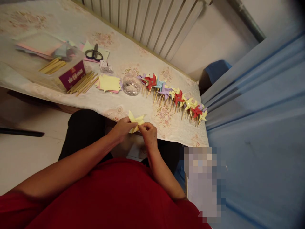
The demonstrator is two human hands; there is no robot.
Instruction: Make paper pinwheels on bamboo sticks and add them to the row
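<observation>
A yellow paper pinwheel [137, 120], its blades folded, is held just over the table's front edge. My left hand [125, 125] grips it from the left, thumb on top of the paper. From the right, the fingers of my right hand [149, 130] pinch close to its middle; whether a pin is between them is too small to tell. Beyond my hands stands a clear round dish [131, 85] of small shiny pins. Left of the dish lies a stack of yellow paper squares [109, 83]. Finished pinwheels on sticks [178, 97] lie in a row to the right.
Wooden sticks [83, 83] lie beside a clear plastic bag [51, 74] with more sticks. Scissors [94, 54] and small white boxes [106, 66] sit farther back. Paper sheets [39, 44] are at the far left. A radiator [143, 22] backs the flowered tablecloth [119, 109]; a blue curtain [252, 111] hangs right.
</observation>
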